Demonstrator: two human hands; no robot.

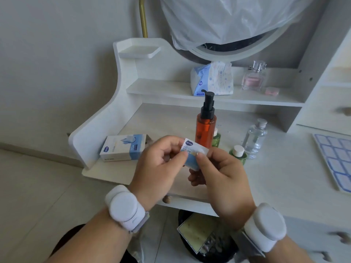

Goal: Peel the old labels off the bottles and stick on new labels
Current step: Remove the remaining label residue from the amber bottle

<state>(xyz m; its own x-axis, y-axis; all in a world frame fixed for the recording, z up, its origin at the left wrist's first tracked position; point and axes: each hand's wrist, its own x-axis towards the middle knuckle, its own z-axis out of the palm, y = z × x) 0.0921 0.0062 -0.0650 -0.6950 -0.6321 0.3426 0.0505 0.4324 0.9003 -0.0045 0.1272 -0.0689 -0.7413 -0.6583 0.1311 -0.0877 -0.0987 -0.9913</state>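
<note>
My left hand (161,162) and my right hand (222,177) both pinch a small blue-and-white peeled label (192,154) above the front of the white dressing table (284,177). Behind it stands an orange pump bottle (205,128) with a black head, with no label showing on the side I see. A clear bottle (254,139) with a silver cap stands to the right. Two small green bottles (238,153) with white caps sit close by, one (216,138) half hidden behind the orange bottle. A sheet of blue-bordered new labels (334,158) lies at the right edge.
A blue-and-white box (123,148) lies at the table's left end. On the shelf (161,90) stand a tissue pack (211,78) and a pink perfume bottle (253,76). A plastic-covered round mirror (228,21) hangs above. A black bin (205,238) with waste sits below the table.
</note>
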